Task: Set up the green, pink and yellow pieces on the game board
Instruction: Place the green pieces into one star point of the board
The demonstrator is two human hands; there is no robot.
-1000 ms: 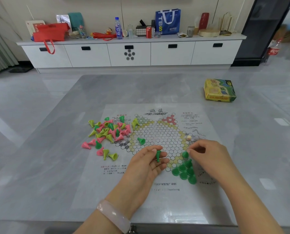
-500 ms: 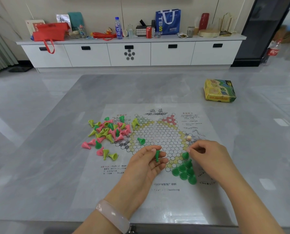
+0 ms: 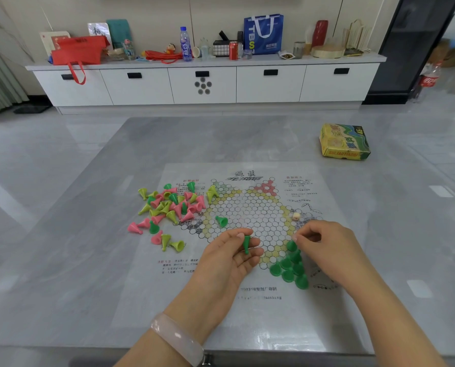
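Observation:
The paper game board (image 3: 247, 207) lies flat on the grey table. My left hand (image 3: 229, 258) rests palm up on its near edge and pinches one green cone piece (image 3: 246, 243) between thumb and fingers. My right hand (image 3: 327, 250) has its thumb and forefinger closed on the tip of the topmost piece (image 3: 291, 245) of a green cluster (image 3: 290, 268) standing in the board's near right corner. One green piece (image 3: 221, 221) lies alone on the board. A mixed pile of green, pink and yellow pieces (image 3: 170, 205) sits at the board's left.
A small die (image 3: 296, 216) lies on the board's right side. The yellow-green game box (image 3: 344, 141) stands on the table at the far right. A white sideboard (image 3: 202, 83) crowded with bags and bottles runs along the back wall.
Almost nothing has moved. My left hand has lifted its green piece slightly, and my right hand stays at the top of the green cluster.

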